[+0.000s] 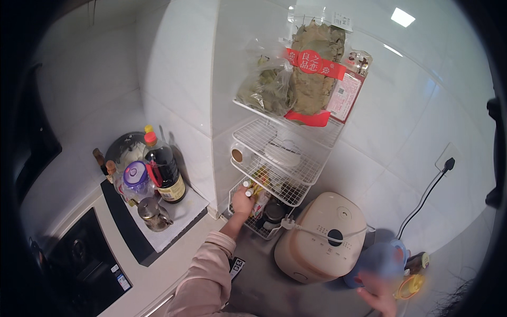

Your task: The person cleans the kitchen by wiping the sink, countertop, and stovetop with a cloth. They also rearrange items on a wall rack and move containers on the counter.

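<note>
White caps (249,193) beside left hand (242,203); right hand (379,297) blurred; either grip's closure and hold unclear

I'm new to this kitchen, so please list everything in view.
Wire rack: 1, white, centre
Bottom basket: 1, white, rack bottom
Leaf packet: 1, brown with red band, rack top
Clear leaf bag: 1, greenish, beside packet
Cap-like ends: 2, white, basket
Dark jar: 1, black, basket
Rice cooker: 1, beige, right
Wall plug: 1, black, right wall
Blurred shape: 1, blue, beside cooker
Capped bottle: 1, dark with red cap, left corner
Lidded jar: 1, purple-topped, beside bottle
Round pot: 1, dark, behind jar
Metal pitcher: 1, silver, near bottle
Cooktop: 1, black, lower left
Left hand: 1, pink sleeve, basket
Right hand: 1, blurred, by blue shape
</note>
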### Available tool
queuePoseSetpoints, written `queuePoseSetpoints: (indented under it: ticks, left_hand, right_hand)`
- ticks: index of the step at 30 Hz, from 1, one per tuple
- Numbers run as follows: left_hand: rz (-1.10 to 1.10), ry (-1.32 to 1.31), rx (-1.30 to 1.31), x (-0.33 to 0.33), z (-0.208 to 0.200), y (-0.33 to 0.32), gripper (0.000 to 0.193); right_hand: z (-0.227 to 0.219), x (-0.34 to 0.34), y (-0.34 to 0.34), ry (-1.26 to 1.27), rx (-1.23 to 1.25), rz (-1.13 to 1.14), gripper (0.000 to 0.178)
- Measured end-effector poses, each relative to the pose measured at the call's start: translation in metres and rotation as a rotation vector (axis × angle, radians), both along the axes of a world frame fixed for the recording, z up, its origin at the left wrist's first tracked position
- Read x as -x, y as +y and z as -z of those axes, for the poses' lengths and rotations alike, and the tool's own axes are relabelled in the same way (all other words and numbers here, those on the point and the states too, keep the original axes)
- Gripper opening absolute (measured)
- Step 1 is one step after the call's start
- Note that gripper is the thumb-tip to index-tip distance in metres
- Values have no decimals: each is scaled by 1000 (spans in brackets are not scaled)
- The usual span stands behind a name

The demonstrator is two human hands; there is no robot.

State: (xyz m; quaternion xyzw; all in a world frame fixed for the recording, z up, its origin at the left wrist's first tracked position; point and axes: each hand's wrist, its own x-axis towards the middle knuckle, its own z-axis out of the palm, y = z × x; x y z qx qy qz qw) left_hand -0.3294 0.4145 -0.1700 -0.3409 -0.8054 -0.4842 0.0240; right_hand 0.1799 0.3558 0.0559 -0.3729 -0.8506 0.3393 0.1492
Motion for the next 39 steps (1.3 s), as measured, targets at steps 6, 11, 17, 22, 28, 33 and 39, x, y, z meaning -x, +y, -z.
queuePoseSetpoints:
  ticks: [6, 11, 17, 22, 28, 33, 39]
  left_hand:
    - [-57, -6, -24, -5, -11, -10, 39]
    - [-29, -103, -216, -15, 5, -23, 62]
    - [-32, -232, -163, -49, 37, -53, 53]
    - [266, -367, 73, -78, 43, -64, 38]
    - [221, -2, -128, -79, -27, -90, 30]
    - [559, 134, -355, -69, -171, -149, 16]
    - [262, 669, -507, -28, -351, -124, 50]
  right_hand:
    - [-9, 25, -7, 154, 126, -21, 44]
    - [-5, 29, 1, 19, -55, -169, 41]
    - [12, 15, 5, 80, -15, -181, 43]
    - [11, 15, 3, 41, -47, -189, 43]
    - [-66, 33, -7, 160, -35, -291, 38]
    - [-167, 52, -8, 38, -29, -342, 34]
    - [-218, 151, 49, 257, -361, -452, 36]
